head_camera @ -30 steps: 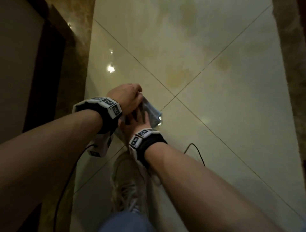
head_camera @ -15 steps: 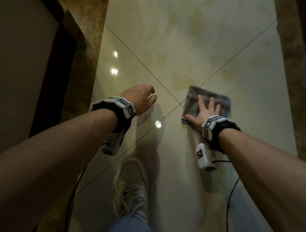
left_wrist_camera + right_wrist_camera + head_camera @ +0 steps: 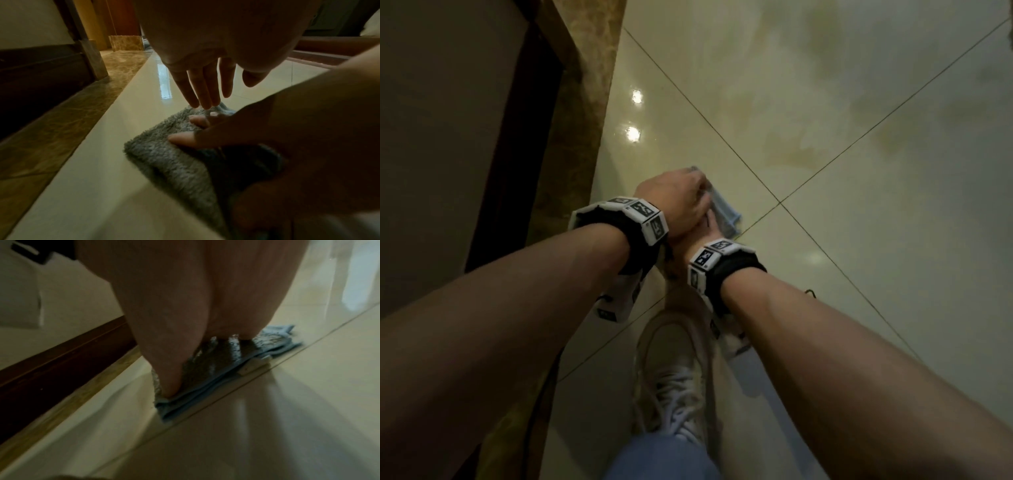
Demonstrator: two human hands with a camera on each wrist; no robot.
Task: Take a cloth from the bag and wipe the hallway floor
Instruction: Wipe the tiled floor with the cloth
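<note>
A folded grey-blue cloth (image 3: 725, 215) lies on the glossy cream floor tiles (image 3: 859, 240), close to the brown border strip. My right hand (image 3: 710, 233) lies flat on the cloth and presses it down, fingers straight. In the left wrist view its fingertips (image 3: 186, 139) rest on the fluffy cloth (image 3: 170, 159). My left hand (image 3: 678, 202) hovers over the right hand, empty. The left wrist view shows its straight fingers (image 3: 202, 87) pointing down at the cloth's far edge. In the right wrist view my right palm (image 3: 185, 308) bears on the cloth (image 3: 224, 369). No bag is in view.
A dark wooden door frame (image 3: 517, 144) and a brown marble strip (image 3: 582, 120) run along the left. My white shoe (image 3: 674, 373) and blue-jeaned knee (image 3: 664, 459) are below the hands. Wrist cables (image 3: 541, 387) trail on the floor. Tiles stretch ahead and right.
My right hand has slid the cloth from the right side back to the left, under my left hand. The left hand has stayed about where it was.
</note>
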